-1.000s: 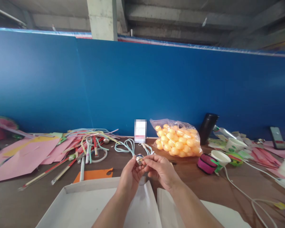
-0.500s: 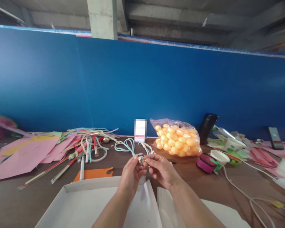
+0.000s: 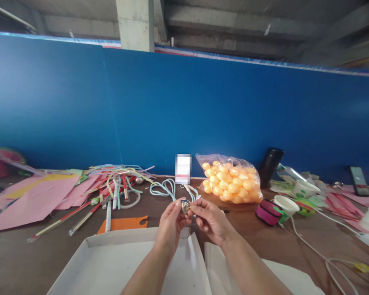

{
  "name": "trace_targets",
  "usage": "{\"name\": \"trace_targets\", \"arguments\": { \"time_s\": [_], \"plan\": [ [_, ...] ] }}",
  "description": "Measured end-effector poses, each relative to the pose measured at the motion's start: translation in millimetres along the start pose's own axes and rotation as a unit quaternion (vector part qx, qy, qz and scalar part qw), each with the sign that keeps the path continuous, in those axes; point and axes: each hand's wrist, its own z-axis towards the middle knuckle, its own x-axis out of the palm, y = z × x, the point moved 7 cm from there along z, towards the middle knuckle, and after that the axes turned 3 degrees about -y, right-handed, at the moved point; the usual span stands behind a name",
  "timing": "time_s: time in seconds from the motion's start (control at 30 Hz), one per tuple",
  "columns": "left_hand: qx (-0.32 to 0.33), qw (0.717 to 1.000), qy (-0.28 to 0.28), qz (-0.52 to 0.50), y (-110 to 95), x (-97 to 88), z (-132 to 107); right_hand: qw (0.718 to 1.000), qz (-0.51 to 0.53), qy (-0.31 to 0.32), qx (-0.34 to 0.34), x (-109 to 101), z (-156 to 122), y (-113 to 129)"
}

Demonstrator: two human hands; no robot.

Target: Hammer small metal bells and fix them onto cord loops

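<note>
My left hand (image 3: 170,219) is closed, its thumb and fingers pinching a small shiny silver, roundish object (image 3: 185,205) with dark patches. My right hand (image 3: 213,219) meets it from the other side, thumb and index finger pressed together at its edge. A tiny golden spot shows by the right fingertips, too small to name. Both hands are held above the far rim of a white open tray or box lid (image 3: 123,258). Just beyond them lies a pale blue looped cord (image 3: 164,187), with a white badge (image 3: 183,169) standing against the blue partition.
A clear bag of orange balls (image 3: 232,182) sits behind my right hand. Farther right are a black bottle (image 3: 271,168), a magenta pouch (image 3: 268,212), a paper cup (image 3: 285,204) and a white cable (image 3: 310,250). Pink paper (image 3: 39,196) and several sticks and tubes (image 3: 118,188) lie left.
The silver object has turned slightly in my fingers and shows more of its bright side. Both hands stay nearly in place, and the whole view has shifted a little.
</note>
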Motion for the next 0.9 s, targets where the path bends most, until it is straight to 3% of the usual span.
{"name": "trace_targets", "arguments": {
  "time_s": [0.9],
  "plan": [
    [0.014, 0.999, -0.029, 0.024, -4.6, 0.5, -0.8, 1.0, -0.008, -0.007, 0.002, -0.7, 0.4, 0.2]
  ]
}}
